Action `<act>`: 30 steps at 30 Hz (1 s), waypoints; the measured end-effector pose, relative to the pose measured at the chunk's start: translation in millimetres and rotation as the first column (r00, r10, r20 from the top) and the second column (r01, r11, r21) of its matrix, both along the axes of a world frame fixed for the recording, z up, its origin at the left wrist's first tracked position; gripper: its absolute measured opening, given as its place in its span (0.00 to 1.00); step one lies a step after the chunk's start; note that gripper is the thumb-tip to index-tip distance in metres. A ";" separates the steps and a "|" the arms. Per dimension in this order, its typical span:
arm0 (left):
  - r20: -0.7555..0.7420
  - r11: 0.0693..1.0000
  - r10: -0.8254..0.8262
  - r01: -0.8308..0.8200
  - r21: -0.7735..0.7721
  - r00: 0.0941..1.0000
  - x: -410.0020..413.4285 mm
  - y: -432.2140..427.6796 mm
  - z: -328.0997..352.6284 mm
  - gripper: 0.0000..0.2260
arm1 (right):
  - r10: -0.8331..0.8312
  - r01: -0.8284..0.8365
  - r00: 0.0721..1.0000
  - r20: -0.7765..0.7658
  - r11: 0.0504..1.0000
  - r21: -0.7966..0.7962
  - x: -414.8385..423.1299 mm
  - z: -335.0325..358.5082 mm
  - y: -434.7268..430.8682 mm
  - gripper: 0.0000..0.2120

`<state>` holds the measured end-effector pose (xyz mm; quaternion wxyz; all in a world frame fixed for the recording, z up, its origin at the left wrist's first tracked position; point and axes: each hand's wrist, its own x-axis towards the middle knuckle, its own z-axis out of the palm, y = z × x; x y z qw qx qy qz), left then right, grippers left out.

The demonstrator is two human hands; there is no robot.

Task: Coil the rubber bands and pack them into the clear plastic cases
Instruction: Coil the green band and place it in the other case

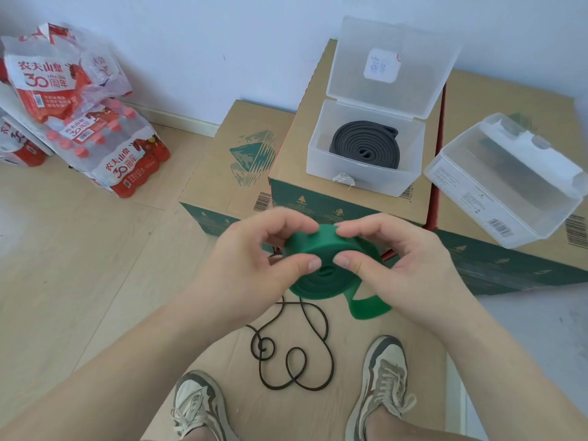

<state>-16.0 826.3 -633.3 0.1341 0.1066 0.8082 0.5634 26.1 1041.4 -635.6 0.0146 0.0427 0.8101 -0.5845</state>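
1. Green rubber band (321,275): a flat strip wound into a coil and held in the air at the centre of the view, above the floor. A short loose tail hangs from the coil at 5 o'clock.
2. Left hand (254,262): its fingers (302,262) curl round the coil from 9 o'clock, with the thumb on the near face and the other fingertips on the far rim.
3. Right hand (404,265): its fingers (350,261) grasp the same coil from 3 o'clock. The thumb lies beside the left thumb, and the fingertips pinch the outer wrap at the top.
4. Open clear case (321,154): at 1 o'clock, standing on the middle cardboard box (299,122), with its hinged lid (391,58) raised upright against the wall.
5. Dark grey band (362,144): fully coiled and lying flat inside the open case.
6. Second clear case (509,179): at 2 o'clock, resting tilted on the right cardboard box (509,97). It is blurred and its lid appears closed.
7. Low cardboard box (229,167): at 12 o'clock, just left of the middle box.
8. Black cord (299,354): at 6 o'clock, lying in loose loops on the floor between the two shoes (197,405).
9. Packs of bottled water (79,106): at 10 o'clock, stacked on the wooden floor (63,249) near the wall.
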 end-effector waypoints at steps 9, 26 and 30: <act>0.050 0.973 0.113 -0.120 0.196 0.992 -4.7 -1.1 -0.5 0.13 | -0.083 0.070 0.991 -0.109 0.990 -0.123 -4.0 -5.8 2.3 0.20; -0.187 0.993 -0.061 0.040 -0.112 0.981 -2.8 -4.2 -9.7 0.19 | -0.073 0.072 0.996 -0.045 0.997 -0.008 -1.8 -2.5 -1.8 0.13; -0.005 0.985 0.143 -0.142 0.102 0.990 -7.0 -2.1 -6.2 0.19 | -0.083 0.077 0.994 -0.070 0.993 -0.087 -3.2 -3.7 -2.8 0.19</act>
